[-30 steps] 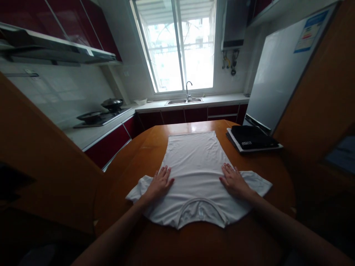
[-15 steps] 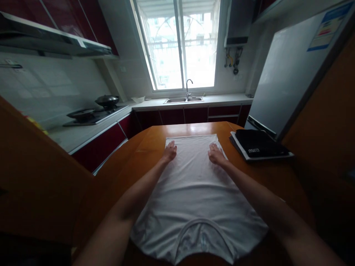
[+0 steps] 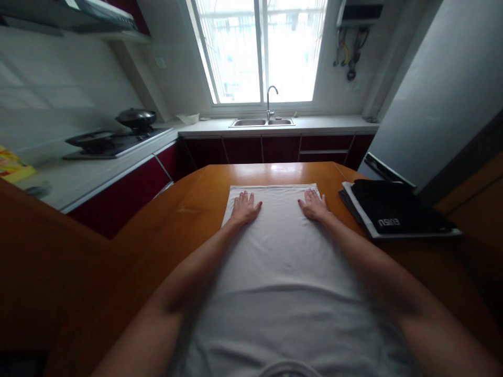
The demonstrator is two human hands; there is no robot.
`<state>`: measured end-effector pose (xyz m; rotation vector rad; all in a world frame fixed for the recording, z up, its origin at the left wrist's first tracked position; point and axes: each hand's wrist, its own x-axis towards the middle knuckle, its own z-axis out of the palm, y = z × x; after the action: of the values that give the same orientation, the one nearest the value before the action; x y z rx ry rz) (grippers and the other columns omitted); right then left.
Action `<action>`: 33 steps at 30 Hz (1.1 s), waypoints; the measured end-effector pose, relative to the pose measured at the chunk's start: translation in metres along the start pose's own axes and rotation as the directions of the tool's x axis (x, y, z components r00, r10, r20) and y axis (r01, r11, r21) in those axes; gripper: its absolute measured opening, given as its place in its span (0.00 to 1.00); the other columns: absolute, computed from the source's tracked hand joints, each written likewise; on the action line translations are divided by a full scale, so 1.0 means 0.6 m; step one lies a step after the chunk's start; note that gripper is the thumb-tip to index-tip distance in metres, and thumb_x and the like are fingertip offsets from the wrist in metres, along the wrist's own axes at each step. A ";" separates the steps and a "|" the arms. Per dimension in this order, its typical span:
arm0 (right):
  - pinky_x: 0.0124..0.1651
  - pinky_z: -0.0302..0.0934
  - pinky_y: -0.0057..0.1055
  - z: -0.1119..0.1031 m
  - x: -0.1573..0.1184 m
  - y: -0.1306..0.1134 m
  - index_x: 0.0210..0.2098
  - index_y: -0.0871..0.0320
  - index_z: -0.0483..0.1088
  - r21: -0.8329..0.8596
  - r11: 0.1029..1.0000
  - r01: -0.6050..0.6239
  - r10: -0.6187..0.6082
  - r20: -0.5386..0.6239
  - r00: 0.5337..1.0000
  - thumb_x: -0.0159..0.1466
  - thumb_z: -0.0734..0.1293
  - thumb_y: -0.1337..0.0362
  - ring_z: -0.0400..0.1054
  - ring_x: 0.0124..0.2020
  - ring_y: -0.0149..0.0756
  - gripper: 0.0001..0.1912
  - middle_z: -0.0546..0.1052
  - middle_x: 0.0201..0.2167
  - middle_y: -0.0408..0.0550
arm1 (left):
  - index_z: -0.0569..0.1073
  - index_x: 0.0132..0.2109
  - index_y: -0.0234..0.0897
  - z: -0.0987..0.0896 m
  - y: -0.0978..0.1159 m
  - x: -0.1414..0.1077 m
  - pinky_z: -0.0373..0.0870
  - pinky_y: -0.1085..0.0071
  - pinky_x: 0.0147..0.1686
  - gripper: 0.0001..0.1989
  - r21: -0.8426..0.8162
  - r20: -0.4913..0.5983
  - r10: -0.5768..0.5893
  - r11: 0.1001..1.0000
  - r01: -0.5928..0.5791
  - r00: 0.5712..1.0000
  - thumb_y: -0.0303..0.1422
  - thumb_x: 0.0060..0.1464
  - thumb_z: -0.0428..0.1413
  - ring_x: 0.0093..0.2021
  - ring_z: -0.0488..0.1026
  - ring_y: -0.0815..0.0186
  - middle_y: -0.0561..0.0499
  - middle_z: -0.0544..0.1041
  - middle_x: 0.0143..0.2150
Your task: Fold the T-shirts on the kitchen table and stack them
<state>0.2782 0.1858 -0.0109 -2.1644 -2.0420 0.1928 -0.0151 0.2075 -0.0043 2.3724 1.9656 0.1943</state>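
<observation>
A white T-shirt (image 3: pixel 281 251) lies spread on the wooden table (image 3: pixel 188 209), hem toward the far edge and neckline nearest me at the bottom of the view. My left hand (image 3: pixel 245 208) rests flat on the cloth near its far left corner, fingers spread. Near the far right corner, my right hand (image 3: pixel 313 204) also presses flat with fingers apart. Soft creases cross the shirt's nearer half. Its sleeves are partly hidden by my forearms or blurred.
Folded clothes, a black garment (image 3: pixel 396 207) on top, are stacked at the table's right. Beyond stand a counter with a sink (image 3: pixel 251 122), a stove with a lidded wok (image 3: pixel 135 119) at left, and a fridge (image 3: pixel 436 99) at right.
My hands have flattened and spread out on the shirt near its hem. Creases in the far half look smoother. The view has moved closer and tilted down, cutting off most of the neckline.
</observation>
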 end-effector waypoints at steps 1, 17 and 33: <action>0.71 0.26 0.57 0.002 0.000 0.003 0.72 0.69 0.46 -0.003 1.000 -0.002 0.002 0.025 1.000 0.72 0.47 0.48 0.35 0.75 0.47 0.38 0.43 0.74 0.61 | 0.52 0.72 0.27 0.000 -0.001 0.001 0.43 0.48 0.69 0.39 0.006 0.011 0.000 1.000 0.000 1.000 0.53 0.67 0.38 0.74 0.43 0.46 0.32 0.47 0.75; 0.72 0.26 0.56 -0.014 0.038 -0.011 0.72 0.71 0.48 0.046 0.998 0.052 -0.046 -0.132 0.990 0.74 0.47 0.52 0.35 0.74 0.50 0.35 0.43 0.74 0.63 | 0.55 0.73 0.42 -0.027 -0.001 0.038 0.41 0.41 0.68 0.35 -0.027 -0.036 -0.005 1.000 0.005 0.999 0.54 0.67 0.38 0.74 0.43 0.44 0.40 0.47 0.76; 0.73 0.33 0.53 -0.027 -0.520 -0.078 0.74 0.58 0.42 0.159 0.808 0.567 -0.577 0.017 0.817 0.72 0.56 0.57 0.34 0.75 0.45 0.36 0.44 0.75 0.52 | 0.40 0.75 0.48 -0.077 0.068 -0.461 0.40 0.48 0.71 0.36 -0.262 0.143 0.737 0.672 -0.693 0.661 0.49 0.68 0.46 0.75 0.42 0.53 0.48 0.46 0.76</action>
<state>0.2171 -0.1234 0.0098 -1.3804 -2.5157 0.3223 -0.0318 -0.0733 0.0296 2.7411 0.7626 0.1014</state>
